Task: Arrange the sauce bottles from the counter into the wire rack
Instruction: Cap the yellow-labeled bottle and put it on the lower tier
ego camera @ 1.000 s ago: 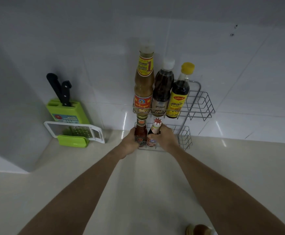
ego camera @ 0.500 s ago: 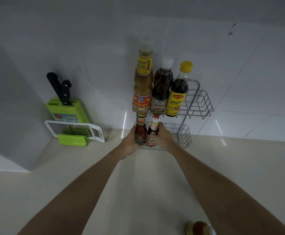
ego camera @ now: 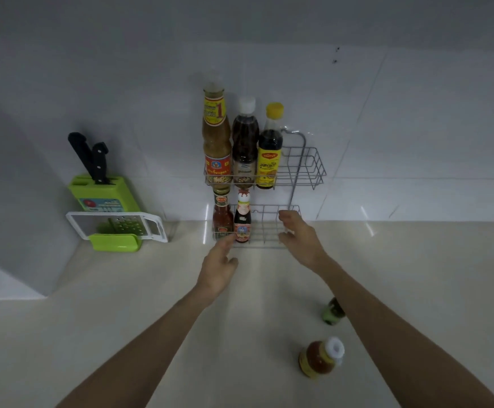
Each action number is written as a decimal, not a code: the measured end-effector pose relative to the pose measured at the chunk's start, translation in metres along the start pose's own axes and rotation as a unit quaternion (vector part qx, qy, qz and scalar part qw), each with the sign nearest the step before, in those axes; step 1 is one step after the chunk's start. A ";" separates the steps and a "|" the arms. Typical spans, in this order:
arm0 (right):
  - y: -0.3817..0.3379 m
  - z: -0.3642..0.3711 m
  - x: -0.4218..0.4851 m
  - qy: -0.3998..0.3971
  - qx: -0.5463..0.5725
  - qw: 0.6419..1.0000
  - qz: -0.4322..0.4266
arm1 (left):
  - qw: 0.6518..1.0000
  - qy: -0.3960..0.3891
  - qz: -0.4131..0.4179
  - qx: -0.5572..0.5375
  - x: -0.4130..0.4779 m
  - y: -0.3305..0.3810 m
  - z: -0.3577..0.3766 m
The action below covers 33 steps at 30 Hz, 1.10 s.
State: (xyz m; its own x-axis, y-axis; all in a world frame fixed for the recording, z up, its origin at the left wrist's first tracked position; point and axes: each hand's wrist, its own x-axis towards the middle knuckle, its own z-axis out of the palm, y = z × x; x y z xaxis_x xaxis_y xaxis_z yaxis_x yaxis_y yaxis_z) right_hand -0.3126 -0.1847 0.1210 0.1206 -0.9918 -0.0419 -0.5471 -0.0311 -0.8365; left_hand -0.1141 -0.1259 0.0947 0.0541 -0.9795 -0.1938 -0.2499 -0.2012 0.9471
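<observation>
Both hands are empty: the left hand (ego camera: 218, 267) spreads its fingers just before the small dark bottle (ego camera: 242, 222) in the wire rack's (ego camera: 307, 169) lower tier, and the right hand (ego camera: 300, 238) hovers open at that tier's right end. Two bottles seem left on the counter (ego camera: 122, 304): a green-capped bottle (ego camera: 332, 312) and a white-capped bottle (ego camera: 321, 359), both near the front edge under the right forearm. Next likely calls for reaching back to grasp one.

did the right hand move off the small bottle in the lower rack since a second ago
Yes. The right hand has let go of the small dark bottle and shifted right along the lower tier of the wire rack, now open near its right end.
</observation>
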 end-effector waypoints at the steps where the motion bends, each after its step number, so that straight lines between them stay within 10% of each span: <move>1: 0.003 -0.009 -0.015 0.024 0.006 1.000 -0.013 | 1.000 -0.012 0.010 -0.003 -0.011 -0.002 0.009; 7: 0.045 -0.040 -0.112 0.112 -0.057 0.989 -0.072 | 0.988 -0.153 0.017 0.021 -0.071 -0.023 0.067; 13: 0.132 -0.032 -0.174 0.017 -0.201 0.977 -0.066 | 0.945 -0.309 0.020 0.108 -0.107 -0.041 0.104; 24: 0.202 -0.007 -0.197 -0.119 -0.317 0.939 -0.061 | 0.953 -0.270 0.043 0.128 -0.123 -0.043 0.141; 33: 0.077 -0.031 -0.177 0.184 0.150 0.971 -0.009 | 0.990 -0.118 0.047 0.067 -0.127 -0.033 0.135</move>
State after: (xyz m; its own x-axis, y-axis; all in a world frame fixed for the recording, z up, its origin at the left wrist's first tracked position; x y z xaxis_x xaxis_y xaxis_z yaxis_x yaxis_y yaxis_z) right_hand -0.4016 -0.0157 0.0811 -0.2060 -0.9703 0.1265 -0.2752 -0.0666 -0.9591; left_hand -0.2430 0.0050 0.0542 -0.1997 -0.9640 -0.1754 -0.3691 -0.0918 0.9249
